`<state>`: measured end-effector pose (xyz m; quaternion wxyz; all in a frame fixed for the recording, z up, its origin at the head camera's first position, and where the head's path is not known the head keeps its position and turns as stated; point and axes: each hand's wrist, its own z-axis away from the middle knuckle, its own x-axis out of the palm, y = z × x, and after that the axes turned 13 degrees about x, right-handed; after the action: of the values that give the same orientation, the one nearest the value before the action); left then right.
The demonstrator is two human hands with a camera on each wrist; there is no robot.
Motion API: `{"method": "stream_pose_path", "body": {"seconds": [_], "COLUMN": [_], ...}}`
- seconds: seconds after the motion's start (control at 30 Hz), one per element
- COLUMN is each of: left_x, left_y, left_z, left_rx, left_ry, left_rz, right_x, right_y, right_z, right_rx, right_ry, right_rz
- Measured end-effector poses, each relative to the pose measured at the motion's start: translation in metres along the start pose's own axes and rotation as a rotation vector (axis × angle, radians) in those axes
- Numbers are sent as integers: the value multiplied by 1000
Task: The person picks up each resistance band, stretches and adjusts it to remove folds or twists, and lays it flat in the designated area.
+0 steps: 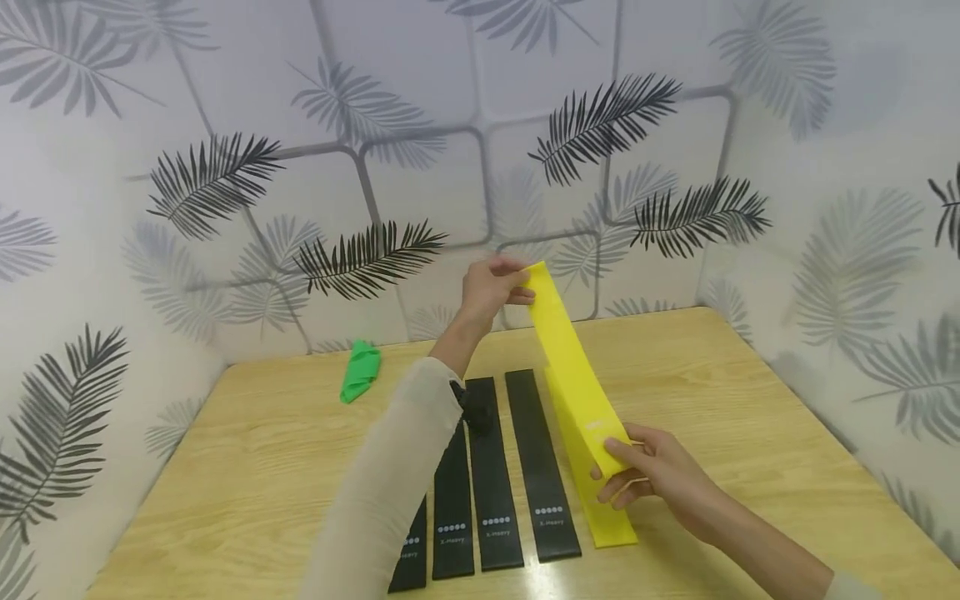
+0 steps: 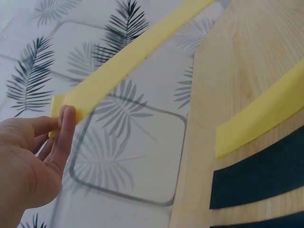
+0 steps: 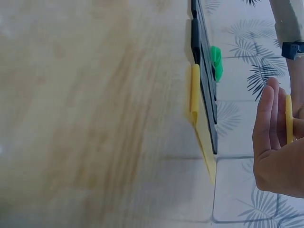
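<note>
A yellow resistance band is stretched out between my two hands, slanting above the table. My left hand pinches its far upper end between thumb and fingers. At the near, lower end, with faint print on it, my right hand grips with the thumb on top and fingers beneath. Below lies a second yellow band, flat on the table and partly covered by the raised one in the head view. Black bands lie to its left, several side by side, with white dots and lettering at their near ends.
The wooden table stands against a wall with a leaf pattern. A crumpled green band lies near the table's back edge, on the left. My left sleeve hides part of the leftmost black bands.
</note>
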<state>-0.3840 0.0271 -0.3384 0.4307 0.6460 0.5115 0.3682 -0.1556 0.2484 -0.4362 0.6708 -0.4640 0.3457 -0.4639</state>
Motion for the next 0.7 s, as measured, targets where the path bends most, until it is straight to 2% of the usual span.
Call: {"method": "stream_pose_path", "body": {"seconds": [0.2, 0.43, 0.6, 0.7], "left_x": [28, 42, 64, 79], "left_y": [-21, -40, -52, -62], "left_z": [4, 12, 18, 22], "left_rx": [-18, -66, -119, -163], "left_ry": [-46, -17, 26, 29], "left_rz": [40, 52, 10, -52], "right_x": [-13, -17, -24, -26], "right_y": [13, 26, 35, 40], "right_z": [22, 26, 32, 37], "right_rx": [40, 125, 179, 218], "right_ry": [0, 60, 85, 90], "right_rz": [24, 45, 52, 54]}}
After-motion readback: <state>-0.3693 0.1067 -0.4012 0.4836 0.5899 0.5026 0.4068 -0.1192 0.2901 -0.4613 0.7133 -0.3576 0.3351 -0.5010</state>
